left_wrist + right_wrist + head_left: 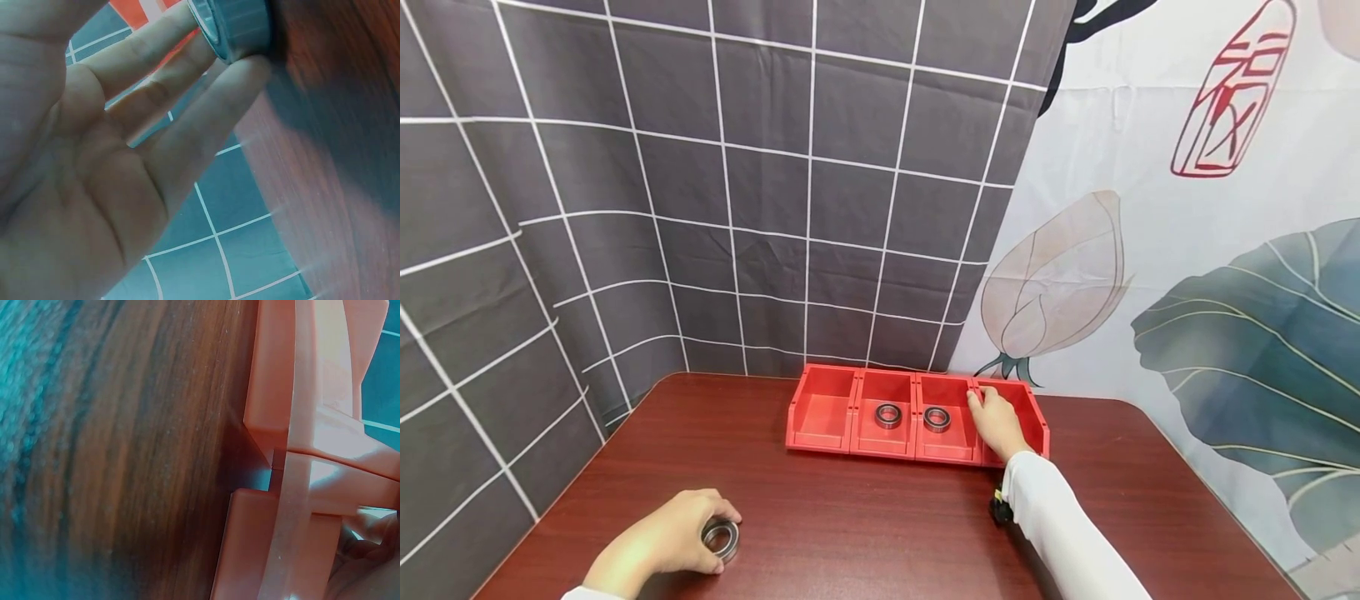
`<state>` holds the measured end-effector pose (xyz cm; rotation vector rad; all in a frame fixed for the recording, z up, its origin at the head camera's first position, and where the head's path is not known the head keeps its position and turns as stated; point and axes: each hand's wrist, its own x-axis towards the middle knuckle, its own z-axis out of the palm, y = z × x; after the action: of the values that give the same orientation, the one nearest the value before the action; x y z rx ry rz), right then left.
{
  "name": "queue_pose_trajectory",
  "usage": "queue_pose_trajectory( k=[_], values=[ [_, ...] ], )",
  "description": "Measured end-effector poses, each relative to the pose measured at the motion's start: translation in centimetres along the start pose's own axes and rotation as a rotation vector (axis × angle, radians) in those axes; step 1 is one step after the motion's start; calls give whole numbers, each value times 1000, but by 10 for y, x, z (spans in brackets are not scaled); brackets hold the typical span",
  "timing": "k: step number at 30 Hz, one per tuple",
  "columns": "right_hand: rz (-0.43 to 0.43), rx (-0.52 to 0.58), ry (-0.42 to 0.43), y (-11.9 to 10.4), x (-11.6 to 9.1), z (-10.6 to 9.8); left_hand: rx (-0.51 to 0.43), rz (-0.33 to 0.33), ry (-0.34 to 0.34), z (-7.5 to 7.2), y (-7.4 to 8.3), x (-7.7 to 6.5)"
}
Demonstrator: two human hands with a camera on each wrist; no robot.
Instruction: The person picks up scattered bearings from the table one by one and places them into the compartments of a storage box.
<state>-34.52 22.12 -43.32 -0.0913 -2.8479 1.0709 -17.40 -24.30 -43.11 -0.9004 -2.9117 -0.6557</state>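
Near the table's front left, my left hand [670, 533] holds a ball bearing [721, 539] between thumb and fingers. In the left wrist view, the fingertips lie along the dark rim of this bearing [247, 28]. My right hand [997, 423] reaches into the rightmost compartment of a red divided bin [823, 417]. Its fingers are by the divider, and whether they hold anything is hidden. Two more bearings lie in the bin: one bearing [888, 416] in the second compartment from the left, another bearing [937, 419] in the third. Only part of the right hand [369, 550] shows behind the bin wall in the right wrist view.
The bin stands at the back of the dark red wooden table [850, 525]. Behind it hangs a grey gridded cloth [760, 192], with a floral printed cloth [1075, 275] to the right. A black strap device [1000, 507] is at the right wrist.
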Motion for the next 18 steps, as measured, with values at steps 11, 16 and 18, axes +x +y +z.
queue_pose_trajectory(
  k=[11,16,18],
  values=[
    [-15,-18,20,4,3,2,34,80,95,3,-6,10],
    [-11,-10,23,4,4,2,87,164,202,5,-7,16],
    [-5,-8,22,4,4,3,102,188,237,6,-7,18]
  ],
)
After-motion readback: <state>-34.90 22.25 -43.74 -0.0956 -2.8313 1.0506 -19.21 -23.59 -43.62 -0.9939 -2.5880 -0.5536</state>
